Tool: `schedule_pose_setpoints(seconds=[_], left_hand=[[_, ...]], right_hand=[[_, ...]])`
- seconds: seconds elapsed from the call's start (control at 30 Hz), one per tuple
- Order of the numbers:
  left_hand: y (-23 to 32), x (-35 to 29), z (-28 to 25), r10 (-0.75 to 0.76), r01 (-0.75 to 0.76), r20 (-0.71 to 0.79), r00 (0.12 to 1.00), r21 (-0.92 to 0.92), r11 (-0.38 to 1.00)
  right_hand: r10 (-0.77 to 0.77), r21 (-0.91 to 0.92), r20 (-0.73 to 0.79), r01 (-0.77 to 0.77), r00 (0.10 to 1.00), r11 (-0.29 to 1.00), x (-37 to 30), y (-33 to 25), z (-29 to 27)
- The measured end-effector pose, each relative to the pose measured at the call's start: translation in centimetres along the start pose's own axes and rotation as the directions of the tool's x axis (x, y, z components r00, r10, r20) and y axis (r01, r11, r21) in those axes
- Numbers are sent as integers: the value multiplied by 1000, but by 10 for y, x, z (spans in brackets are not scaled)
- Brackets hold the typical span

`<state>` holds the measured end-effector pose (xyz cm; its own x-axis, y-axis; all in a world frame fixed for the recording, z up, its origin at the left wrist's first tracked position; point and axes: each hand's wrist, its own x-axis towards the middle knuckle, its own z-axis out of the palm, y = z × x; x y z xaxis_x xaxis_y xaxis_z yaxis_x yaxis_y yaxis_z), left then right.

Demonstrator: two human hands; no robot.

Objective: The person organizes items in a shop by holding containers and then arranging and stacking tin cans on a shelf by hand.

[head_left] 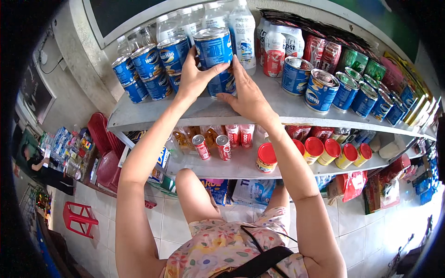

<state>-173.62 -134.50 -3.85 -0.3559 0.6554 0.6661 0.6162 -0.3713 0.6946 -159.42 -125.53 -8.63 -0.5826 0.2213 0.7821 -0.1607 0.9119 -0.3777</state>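
Observation:
On the top shelf, a blue tin can (213, 48) stands on a second blue can (221, 84). My left hand (197, 76) wraps the left side of the upper can, its thumb lying across the front near the joint. My right hand (250, 97) presses along the right side of the pair, fingers upward and thumb by the lower can; its fingertips are partly hidden. More blue cans (147, 62) stand two high to the left of my hands. Single blue cans (321, 90) are spread along the shelf to the right.
Clear plastic bottles (185, 21) and a tall white bottle (243, 34) stand behind. Red-and-white bottles (274, 51) are right of my hands. The lower shelf (236, 171) holds red drink cans (224, 147) and red-lidded tubs (266, 155). A red stool (79, 218) and another person (44, 169) are at left.

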Motion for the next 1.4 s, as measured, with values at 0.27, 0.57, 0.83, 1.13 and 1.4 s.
schedule_pose_setpoints(seconds=[0.27, 0.57, 0.83, 1.13, 1.4], left_hand=[[9, 14, -14, 241, -214, -34, 970, 350, 912], [157, 72, -33, -237, -365, 539, 808, 774, 518], [130, 125, -32, -449, -458, 689, 569, 719, 523], [98, 120, -42, -363, -299, 706, 608, 628, 719], [71, 94, -40, -89, -444, 699, 709, 541, 715]], right_hand=[[58, 16, -5, -58, 998, 998, -3, 1, 0], [98, 182, -366, -33, 926, 983, 12, -1, -15], [-3, 152, 77, -9, 997, 988, 77, 12, -38], [159, 401, 130, -199, 979, 894, 60, 42, -15], [42, 316, 157, -91, 987, 944, 52, 40, -3]])
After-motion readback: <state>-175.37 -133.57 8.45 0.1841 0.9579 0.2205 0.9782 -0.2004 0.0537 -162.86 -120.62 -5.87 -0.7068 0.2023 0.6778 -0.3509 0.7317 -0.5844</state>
